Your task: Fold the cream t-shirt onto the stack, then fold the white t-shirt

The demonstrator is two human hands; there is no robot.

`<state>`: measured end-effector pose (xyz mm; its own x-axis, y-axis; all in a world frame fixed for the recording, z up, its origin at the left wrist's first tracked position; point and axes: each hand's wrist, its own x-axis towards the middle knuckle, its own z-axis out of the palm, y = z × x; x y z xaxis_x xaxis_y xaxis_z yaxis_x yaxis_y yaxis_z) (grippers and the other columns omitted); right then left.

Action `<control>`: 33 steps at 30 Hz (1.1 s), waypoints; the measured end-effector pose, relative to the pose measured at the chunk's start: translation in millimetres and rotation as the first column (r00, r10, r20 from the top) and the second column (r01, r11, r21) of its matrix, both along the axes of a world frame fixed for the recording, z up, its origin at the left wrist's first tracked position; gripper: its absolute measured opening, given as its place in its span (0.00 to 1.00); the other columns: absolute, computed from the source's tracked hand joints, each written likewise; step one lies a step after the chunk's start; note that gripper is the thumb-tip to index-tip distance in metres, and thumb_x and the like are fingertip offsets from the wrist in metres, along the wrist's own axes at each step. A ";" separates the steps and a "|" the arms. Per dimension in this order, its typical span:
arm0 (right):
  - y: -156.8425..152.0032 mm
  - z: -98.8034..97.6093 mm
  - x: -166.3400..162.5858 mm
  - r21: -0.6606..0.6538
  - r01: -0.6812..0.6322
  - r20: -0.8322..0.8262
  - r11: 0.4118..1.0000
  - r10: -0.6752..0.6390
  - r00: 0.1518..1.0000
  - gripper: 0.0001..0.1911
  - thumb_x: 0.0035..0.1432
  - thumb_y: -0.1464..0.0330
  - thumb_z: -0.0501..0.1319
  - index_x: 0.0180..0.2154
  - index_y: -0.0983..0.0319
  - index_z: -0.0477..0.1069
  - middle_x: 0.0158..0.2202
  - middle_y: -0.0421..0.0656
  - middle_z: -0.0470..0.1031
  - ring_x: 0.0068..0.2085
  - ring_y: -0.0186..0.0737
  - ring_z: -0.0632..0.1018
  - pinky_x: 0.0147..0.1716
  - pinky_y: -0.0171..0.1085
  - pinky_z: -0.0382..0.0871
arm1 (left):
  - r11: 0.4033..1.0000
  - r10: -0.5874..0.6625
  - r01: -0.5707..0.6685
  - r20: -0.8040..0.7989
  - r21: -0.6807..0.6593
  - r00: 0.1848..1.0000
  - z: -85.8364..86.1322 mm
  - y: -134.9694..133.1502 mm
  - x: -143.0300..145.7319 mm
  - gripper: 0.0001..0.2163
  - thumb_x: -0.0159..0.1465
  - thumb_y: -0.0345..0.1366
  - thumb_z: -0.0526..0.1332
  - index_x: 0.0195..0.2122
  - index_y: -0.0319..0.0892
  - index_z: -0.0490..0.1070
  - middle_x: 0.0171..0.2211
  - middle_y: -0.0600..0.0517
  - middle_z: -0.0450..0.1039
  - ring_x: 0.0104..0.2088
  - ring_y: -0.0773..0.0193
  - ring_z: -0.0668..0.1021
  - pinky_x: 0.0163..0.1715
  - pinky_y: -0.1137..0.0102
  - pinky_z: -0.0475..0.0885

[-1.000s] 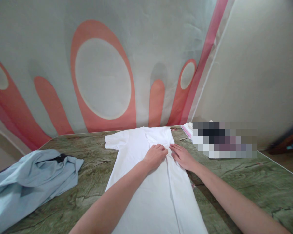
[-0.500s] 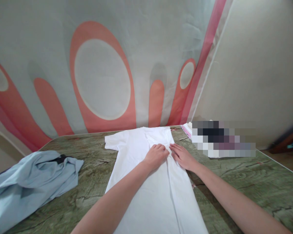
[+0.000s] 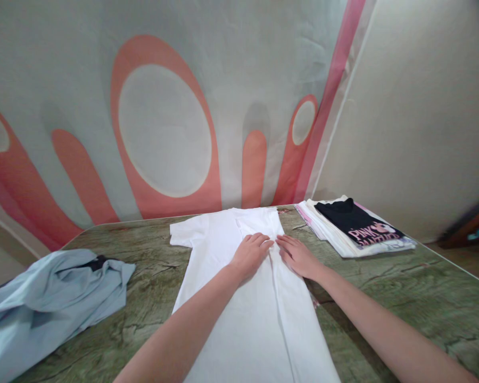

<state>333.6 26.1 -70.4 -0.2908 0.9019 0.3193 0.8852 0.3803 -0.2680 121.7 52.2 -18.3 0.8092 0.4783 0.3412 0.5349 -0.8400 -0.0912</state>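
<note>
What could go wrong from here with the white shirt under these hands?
The turned-over strip of the white shirt might shift or crease: both the left hand and right hand are near its upper part only.
The shirt's lower end runs out of view, so wrinkles there could go unnoticed.
The folded stack lies near the table's far edge; a knock might disturb it.

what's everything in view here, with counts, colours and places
table: 1, green-brown wood pattern, lower half
short-sleeved shirt: 1, white, centre, right side folded inward
folded clothes stack: 1, mainly white and pink, right; layers uncountable
"PINK" printed top: 1, black, atop the stack
rumpled garment: 1, light blue, left
dark fabric: count unclear, black, beside rumpled garment
backdrop: 1, grey with coral shapes, behind table
wall: 1, grey-beige, right
unidentified object: 1, reddish-brown, right edge
forearms: 2, bare, from lower edge
left hand: 1, bare, on shirt
right hand: 1, bare, on shirt
</note>
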 end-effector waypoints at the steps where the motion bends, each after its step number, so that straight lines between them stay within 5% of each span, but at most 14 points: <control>1: 0.1 -0.5 0.1 0.004 -0.002 0.004 1.000 0.002 1.000 0.22 0.60 0.67 0.48 0.55 0.64 0.63 0.58 0.48 0.62 0.60 0.46 0.60 0.58 0.49 0.54 | 1.000 -0.013 0.013 0.002 0.015 1.000 -1.1 1.4 -0.1 0.15 0.68 0.34 0.48 0.55 0.46 0.60 0.54 0.50 0.63 0.55 0.60 0.63 0.50 0.64 0.59; 12: 0.8 -3.3 1.4 0.016 -0.025 -0.020 1.000 0.025 0.999 0.22 0.61 0.67 0.48 0.55 0.63 0.63 0.58 0.48 0.62 0.60 0.47 0.61 0.57 0.51 0.55 | 0.992 0.097 -0.091 -0.061 0.087 0.993 -13.0 12.0 -5.9 0.13 0.64 0.29 0.52 0.49 0.47 0.66 0.53 0.51 0.65 0.59 0.56 0.58 0.54 0.58 0.54; 21: -17.8 20.4 -9.9 0.204 0.024 -0.088 0.979 -0.006 0.996 0.14 0.56 0.70 0.54 0.43 0.62 0.72 0.45 0.49 0.72 0.48 0.47 0.70 0.50 0.47 0.61 | 0.986 0.163 -0.164 -0.091 -0.006 0.982 -5.8 18.4 -1.8 0.06 0.64 0.30 0.54 0.36 0.41 0.71 0.38 0.47 0.71 0.44 0.58 0.68 0.41 0.65 0.63; 26: -33.6 31.5 -31.4 0.030 -0.102 -0.244 0.994 0.106 0.964 0.11 0.59 0.70 0.53 0.36 0.59 0.74 0.32 0.42 0.71 0.32 0.36 0.72 0.35 0.36 0.67 | 0.975 0.222 -0.220 -0.097 0.026 0.970 -3.7 17.9 -1.4 0.07 0.64 0.28 0.54 0.34 0.39 0.71 0.38 0.46 0.68 0.43 0.58 0.67 0.39 0.64 0.63; 33: -33.9 33.9 -41.7 -0.146 -0.113 -0.340 0.983 0.058 0.939 0.10 0.49 0.66 0.63 0.36 0.60 0.73 0.34 0.41 0.71 0.32 0.35 0.73 0.33 0.35 0.66 | 0.954 0.299 -0.296 -0.068 0.047 0.952 -6.0 18.1 -0.4 0.07 0.64 0.27 0.52 0.38 0.38 0.68 0.39 0.46 0.67 0.43 0.58 0.67 0.40 0.64 0.63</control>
<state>291.9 -7.7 -36.5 -0.2710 0.9257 0.2637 0.7005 0.3776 -0.6056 121.3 70.3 -24.2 0.6554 0.6897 0.3079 0.7509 -0.6390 -0.1669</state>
